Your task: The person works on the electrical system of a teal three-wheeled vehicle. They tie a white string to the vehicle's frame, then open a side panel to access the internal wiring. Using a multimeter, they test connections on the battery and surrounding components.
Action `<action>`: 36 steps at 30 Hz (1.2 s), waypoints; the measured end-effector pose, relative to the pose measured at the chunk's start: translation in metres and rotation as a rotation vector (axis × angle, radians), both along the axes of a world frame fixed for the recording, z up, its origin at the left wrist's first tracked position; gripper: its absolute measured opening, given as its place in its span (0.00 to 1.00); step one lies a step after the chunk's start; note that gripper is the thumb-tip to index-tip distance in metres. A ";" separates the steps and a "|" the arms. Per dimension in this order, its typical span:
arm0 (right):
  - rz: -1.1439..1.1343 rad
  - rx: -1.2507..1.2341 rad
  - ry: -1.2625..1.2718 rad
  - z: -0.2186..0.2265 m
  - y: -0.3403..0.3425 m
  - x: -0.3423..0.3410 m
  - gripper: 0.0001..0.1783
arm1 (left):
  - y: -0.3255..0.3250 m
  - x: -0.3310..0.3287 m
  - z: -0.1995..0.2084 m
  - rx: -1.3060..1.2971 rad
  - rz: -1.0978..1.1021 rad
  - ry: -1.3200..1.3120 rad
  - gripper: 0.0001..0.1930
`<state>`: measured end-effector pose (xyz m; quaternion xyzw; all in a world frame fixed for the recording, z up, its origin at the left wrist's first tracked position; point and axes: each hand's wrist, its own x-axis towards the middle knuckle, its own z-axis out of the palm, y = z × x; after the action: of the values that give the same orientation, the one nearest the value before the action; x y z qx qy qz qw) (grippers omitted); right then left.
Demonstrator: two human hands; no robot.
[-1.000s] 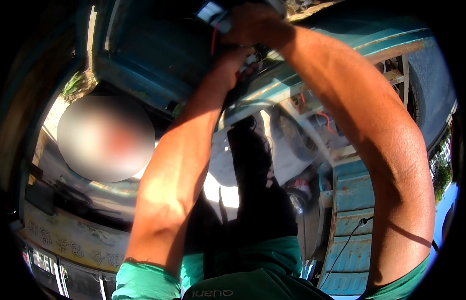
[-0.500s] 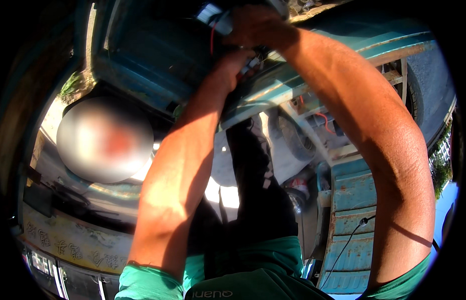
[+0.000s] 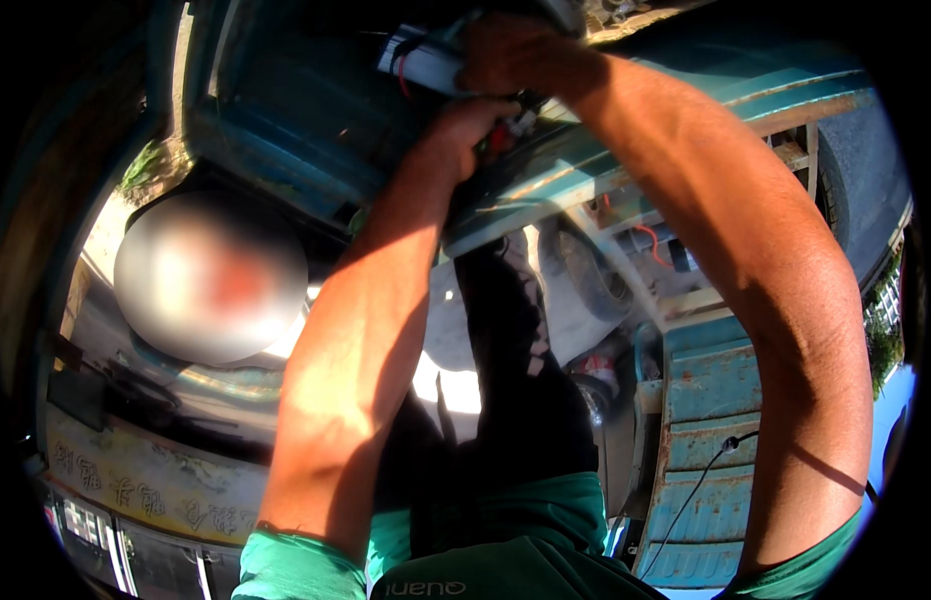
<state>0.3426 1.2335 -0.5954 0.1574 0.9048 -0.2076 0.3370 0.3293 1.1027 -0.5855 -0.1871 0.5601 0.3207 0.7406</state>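
At the top of the view, both my hands are close together over the dark inside of a blue-green metal frame (image 3: pixel 545 195). My right hand (image 3: pixel 510 58), in shade, is closed against a silvery ribbed case (image 3: pixel 425 66) with a thin red wire (image 3: pixel 403 78) along it. Its fingertips are hard to see. Just below, my left hand (image 3: pixel 467 124) is closed around a small red and bare-metal piece (image 3: pixel 515 130), which pokes out past the fingers on the right. Its exact kind I cannot make out. A rounded grey part (image 3: pixel 561 14) shows beyond my right hand.
Rusty edges run along the frame below my hands. A blue ribbed panel (image 3: pixel 710 440) with a thin black cable (image 3: pixel 693 490) lies at lower right, and a tyre (image 3: pixel 583 270) shows under the frame. A blurred round patch (image 3: pixel 210 278) covers the left; below it is a sign board (image 3: pixel 150 480).
The silvery case has shifted and tilted slightly left and down, showing more of its ribs. The small piece in my left hand has turned, with more red showing. My right forearm moved slightly right.
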 end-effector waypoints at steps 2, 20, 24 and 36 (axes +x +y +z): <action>0.186 0.018 -0.027 0.008 0.000 -0.003 0.16 | 0.001 0.002 0.001 -0.031 0.014 0.008 0.15; 0.553 -0.334 -0.069 0.033 0.037 0.006 0.15 | 0.005 0.000 -0.012 -0.084 0.318 -0.133 0.09; 0.686 -0.369 -0.106 0.005 0.032 0.014 0.12 | 0.002 0.001 -0.019 -0.099 0.346 -0.167 0.10; 0.698 -0.265 -0.097 -0.007 0.024 0.022 0.11 | 0.005 -0.002 -0.009 -0.103 0.395 -0.142 0.12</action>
<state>0.3648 1.2573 -0.6026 -0.1959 0.8521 -0.1878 0.4475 0.3275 1.1075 -0.5941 -0.3529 0.4747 0.4167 0.6903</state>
